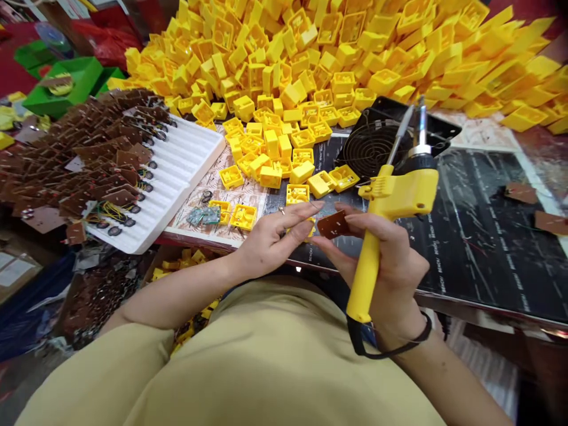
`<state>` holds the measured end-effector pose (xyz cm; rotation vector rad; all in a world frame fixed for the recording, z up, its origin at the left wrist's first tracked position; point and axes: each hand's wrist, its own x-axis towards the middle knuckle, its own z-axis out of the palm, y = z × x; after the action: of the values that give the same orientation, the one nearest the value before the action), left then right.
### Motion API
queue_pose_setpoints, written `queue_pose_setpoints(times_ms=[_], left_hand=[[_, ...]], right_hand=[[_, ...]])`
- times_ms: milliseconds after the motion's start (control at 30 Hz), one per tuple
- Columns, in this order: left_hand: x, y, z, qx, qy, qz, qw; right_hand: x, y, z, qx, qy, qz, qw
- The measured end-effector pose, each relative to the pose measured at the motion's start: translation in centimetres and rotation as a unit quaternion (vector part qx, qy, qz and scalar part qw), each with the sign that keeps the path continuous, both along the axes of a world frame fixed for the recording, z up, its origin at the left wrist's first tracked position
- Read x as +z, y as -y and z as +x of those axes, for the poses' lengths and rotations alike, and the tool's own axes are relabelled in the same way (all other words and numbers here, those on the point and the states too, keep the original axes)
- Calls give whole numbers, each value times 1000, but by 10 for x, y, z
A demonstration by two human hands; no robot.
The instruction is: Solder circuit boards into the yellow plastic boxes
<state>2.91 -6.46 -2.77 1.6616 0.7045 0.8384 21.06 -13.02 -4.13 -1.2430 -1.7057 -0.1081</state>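
My right hand [393,254] is closed around a yellow soldering gun [370,260], its metal tip pointing up and away from me. Between the thumb and fingertips of that same hand is a small brown circuit board [332,225]. My left hand [277,236] is just left of the board, thumb and fingers around a small yellow plastic case [309,229] on the bench edge. That case is mostly hidden under the hand. Another open yellow case [297,194] sits directly behind my left fingers.
A large heap of yellow cases [275,77] covers the back. At left, a white ridged foam tray [190,154] carries many wired brown boards [102,154]. A black fan [377,142] stands behind the soldering gun. Two brown boards [521,192] lie far right on the black mat [479,236].
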Motion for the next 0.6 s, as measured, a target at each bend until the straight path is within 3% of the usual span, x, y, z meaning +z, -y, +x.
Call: queue_pose_setpoints(times_ms=[100, 233, 300, 367, 433, 500, 600], left_hand=[[0, 9, 19, 72, 101, -102, 987], [0, 10, 34, 89, 181, -262, 944], [3, 6, 31, 87, 198, -290, 932], [10, -4, 21, 73, 171, -288, 939], [20, -18, 6, 28, 55, -247, 967], [30, -33, -10, -32, -123, -137, 982], [34, -51, -22, -59, -328, 92, 938]], right_hand=[[1, 0, -5, -27, 57, 31, 998], [-3, -1, -8, -19, 82, 57, 995], [-4, 0, -6, -2, 74, 48, 996], [-2, 3, 2, 11, 58, 30, 998], [0, 8, 15, 18, 46, 16, 999], [1, 12, 32, 24, 39, -1, 999], [-1, 20, 57, 39, 27, -46, 998]])
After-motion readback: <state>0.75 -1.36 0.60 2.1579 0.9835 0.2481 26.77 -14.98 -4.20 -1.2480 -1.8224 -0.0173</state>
